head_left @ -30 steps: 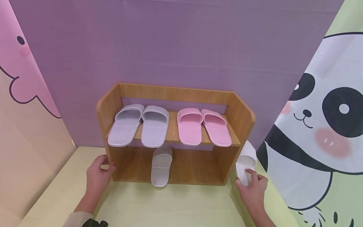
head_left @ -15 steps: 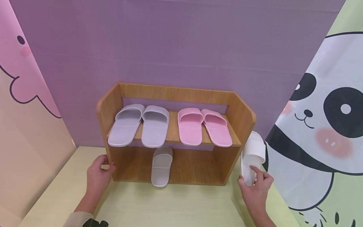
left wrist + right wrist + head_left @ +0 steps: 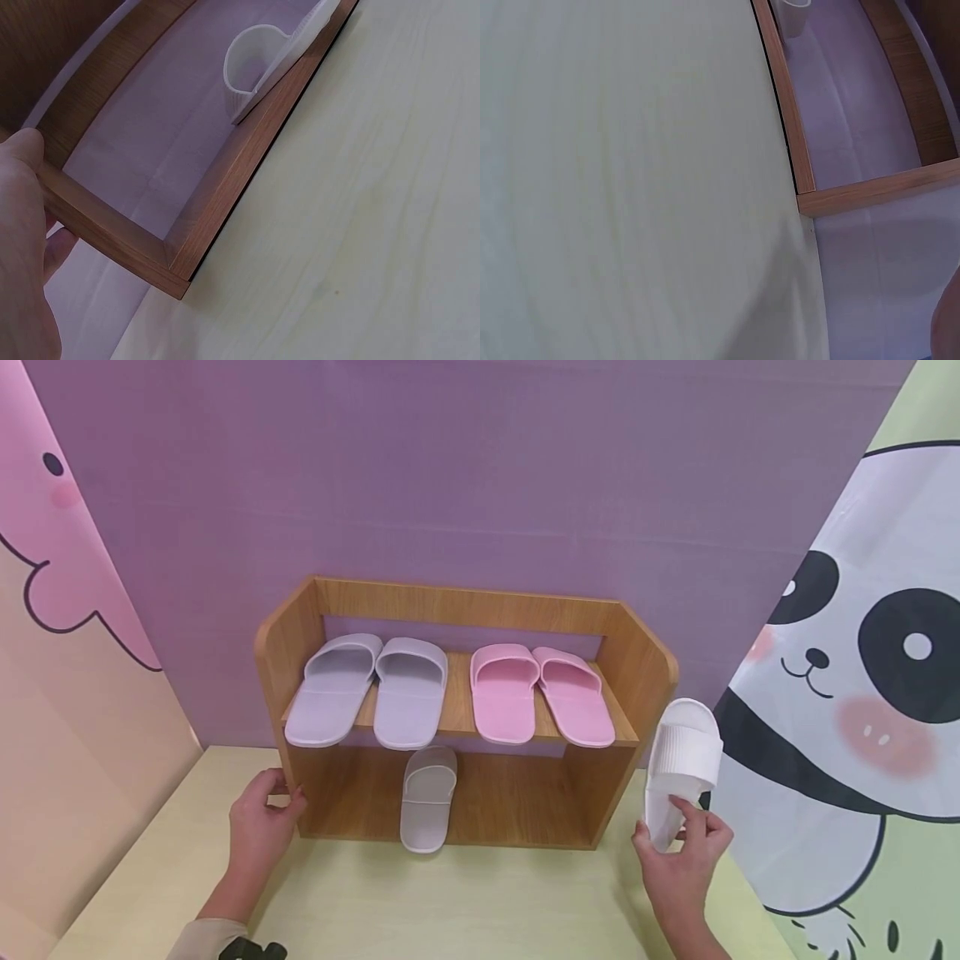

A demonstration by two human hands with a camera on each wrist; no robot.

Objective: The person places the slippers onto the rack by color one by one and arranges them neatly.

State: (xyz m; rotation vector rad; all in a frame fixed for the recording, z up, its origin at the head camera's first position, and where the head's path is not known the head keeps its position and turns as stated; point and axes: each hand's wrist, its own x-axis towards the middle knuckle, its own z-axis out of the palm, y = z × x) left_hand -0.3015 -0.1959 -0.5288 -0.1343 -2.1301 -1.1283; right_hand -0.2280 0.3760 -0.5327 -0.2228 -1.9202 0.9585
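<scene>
A white slipper with a ribbed strap is held up by my right hand, thumb and fingers pinching its heel end, just right of the wooden shoe rack. My left hand grips the rack's left side panel; in the left wrist view the thumb lies on one face with fingers behind. One pale slipper rests on the lower shelf, its heel jutting past the front edge. Two lavender slippers and two pink slippers sit on the upper shelf. In the right wrist view the white slipper is out of sight.
The rack stands on a pale wooden tabletop, against a purple backdrop. A panda-print panel borders the right side, close to the white slipper. A pink-and-beige panel borders the left.
My right hand has moved the white slipper rightward and slightly up, away from the rack's right side, turning its strap more into view. My left hand and the other slippers have stayed put.
</scene>
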